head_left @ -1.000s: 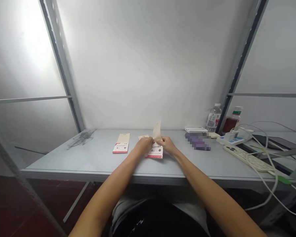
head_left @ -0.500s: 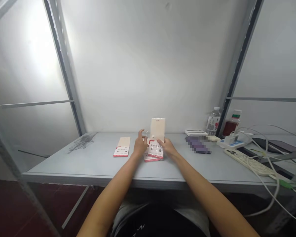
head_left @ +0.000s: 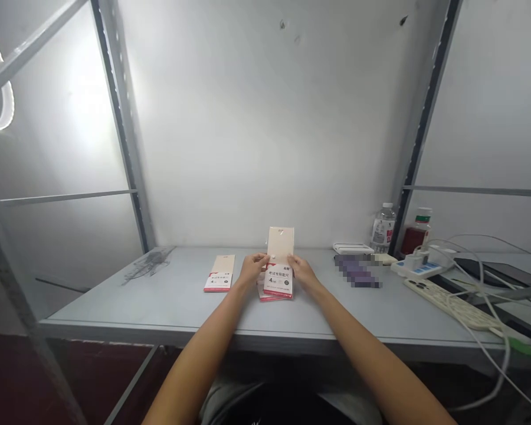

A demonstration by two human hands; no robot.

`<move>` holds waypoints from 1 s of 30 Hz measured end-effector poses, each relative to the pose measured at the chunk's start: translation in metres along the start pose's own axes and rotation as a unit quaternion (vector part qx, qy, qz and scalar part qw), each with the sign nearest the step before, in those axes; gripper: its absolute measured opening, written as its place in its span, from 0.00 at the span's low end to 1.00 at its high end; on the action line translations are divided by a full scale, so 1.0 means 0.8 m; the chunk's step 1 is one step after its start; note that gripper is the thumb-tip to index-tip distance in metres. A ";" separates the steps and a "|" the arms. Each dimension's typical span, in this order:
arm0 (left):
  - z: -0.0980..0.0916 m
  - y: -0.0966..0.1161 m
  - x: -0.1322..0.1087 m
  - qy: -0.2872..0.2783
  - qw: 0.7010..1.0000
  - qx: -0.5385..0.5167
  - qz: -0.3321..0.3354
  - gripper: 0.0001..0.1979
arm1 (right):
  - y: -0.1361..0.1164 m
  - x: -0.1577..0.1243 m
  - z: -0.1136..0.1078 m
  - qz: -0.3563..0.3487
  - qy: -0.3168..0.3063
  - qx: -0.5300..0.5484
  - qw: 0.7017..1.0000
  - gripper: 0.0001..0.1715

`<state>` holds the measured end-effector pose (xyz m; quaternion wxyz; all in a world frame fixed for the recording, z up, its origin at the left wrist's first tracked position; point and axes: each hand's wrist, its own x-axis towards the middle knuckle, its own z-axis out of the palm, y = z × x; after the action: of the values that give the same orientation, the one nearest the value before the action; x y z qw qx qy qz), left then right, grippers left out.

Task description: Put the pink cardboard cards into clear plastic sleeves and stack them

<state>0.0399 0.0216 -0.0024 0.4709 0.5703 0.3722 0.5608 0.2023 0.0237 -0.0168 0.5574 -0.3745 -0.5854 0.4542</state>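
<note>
A ruler set packet (head_left: 279,277), beige above with a white and red printed label below, is held upright-tilted between both hands. My left hand (head_left: 251,269) is closed on its left edge. Fingers of my right hand (head_left: 301,271) pinch the right edge at about the same height. Under the held packet lies another packet (head_left: 262,294) with a red edge, mostly hidden. Left of my hands, a third, similar ruler set packet (head_left: 220,275) lies flat on the desk.
Toward the right of the grey desk (head_left: 159,307) lie a pixelated purple item (head_left: 358,273), a white device (head_left: 353,248), a power strip (head_left: 418,267), a keyboard (head_left: 451,302) and tangled cables. Two bottles, one clear (head_left: 383,229), one with red contents (head_left: 413,236), stand near the back wall.
My left hand, earlier raised beside the packet with fingers apart, has closed on the packet's left edge. My right hand keeps its hold. The camera view has shifted slightly.
</note>
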 end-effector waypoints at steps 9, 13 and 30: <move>-0.012 0.004 0.009 0.095 0.995 0.029 -0.001 0.14 | 0.007 0.013 -0.020 -0.003 0.102 -0.167 0.981 0.26; -0.068 0.019 0.009 0.208 0.954 0.217 -0.026 0.10 | 0.007 0.020 -0.065 0.024 0.181 -0.348 0.920 0.27; 0.008 0.026 -0.014 -0.048 0.703 0.706 -0.073 0.17 | -0.005 0.012 -0.053 -0.164 0.137 -0.528 0.822 0.14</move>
<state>0.0429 0.0043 0.0143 -0.0133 0.7328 0.6768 0.0696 0.2436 0.0360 -0.0113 0.4154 -0.5679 -0.7062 -0.0785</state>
